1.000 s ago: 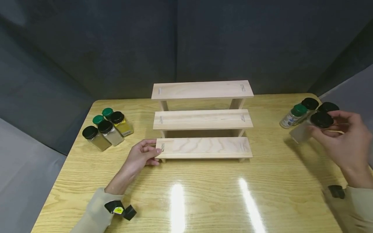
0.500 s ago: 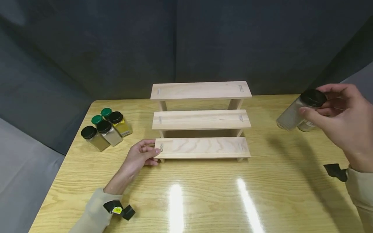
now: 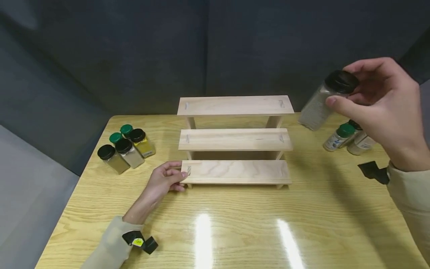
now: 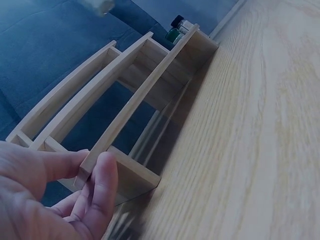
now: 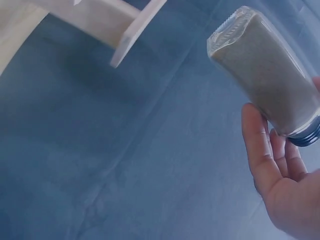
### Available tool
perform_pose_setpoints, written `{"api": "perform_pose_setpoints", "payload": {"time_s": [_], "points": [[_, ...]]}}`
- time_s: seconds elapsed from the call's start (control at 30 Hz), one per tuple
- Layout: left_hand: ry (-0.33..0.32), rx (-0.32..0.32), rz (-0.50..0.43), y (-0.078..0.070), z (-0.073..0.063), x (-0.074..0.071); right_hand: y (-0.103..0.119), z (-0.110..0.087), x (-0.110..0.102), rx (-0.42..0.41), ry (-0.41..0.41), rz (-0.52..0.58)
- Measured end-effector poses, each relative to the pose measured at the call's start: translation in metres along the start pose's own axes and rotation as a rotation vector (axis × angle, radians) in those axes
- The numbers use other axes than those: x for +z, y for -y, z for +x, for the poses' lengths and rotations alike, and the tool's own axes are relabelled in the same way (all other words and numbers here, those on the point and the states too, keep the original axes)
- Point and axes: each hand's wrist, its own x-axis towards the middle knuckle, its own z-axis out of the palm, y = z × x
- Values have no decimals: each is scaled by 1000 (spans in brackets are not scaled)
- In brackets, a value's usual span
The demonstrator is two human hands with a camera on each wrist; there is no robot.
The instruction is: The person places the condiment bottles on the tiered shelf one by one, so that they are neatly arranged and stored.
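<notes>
In the head view my right hand [image 3: 386,101] grips a clear spice jar [image 3: 317,106] with a black lid, near the lid end. The jar is tilted and raised above the table, to the right of the top step of a three-tier wooden rack [image 3: 235,140]. Greyish powder fills most of it in the right wrist view, where the jar [image 5: 267,70] hangs clear of the rack. My left hand [image 3: 164,179] pinches the left end of the rack's lowest board; in the left wrist view thumb and fingers hold that board [image 4: 135,102] at its edge.
On the table's left stand several spice jars [image 3: 125,147] with green and black lids, close together. Others stand at the right under my right hand, among them a green-lidded jar [image 3: 338,137]. A dark curtain [image 3: 268,48] hangs behind the table [image 3: 242,224].
My right hand has lifted the black-lidded jar from the group at the right, moving it up and leftward towards the rack. My left hand has stayed on the lowest board.
</notes>
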Motion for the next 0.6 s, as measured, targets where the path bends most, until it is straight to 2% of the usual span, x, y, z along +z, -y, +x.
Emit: {"api": "perform_pose_setpoints", "payload": {"time_s": [0.37, 0.6], "points": [[-12, 7, -10, 0, 0, 1, 21, 27, 33, -42, 58, 72], [-12, 16, -13, 1, 1, 0, 29, 45, 62, -75, 116, 179]]}}
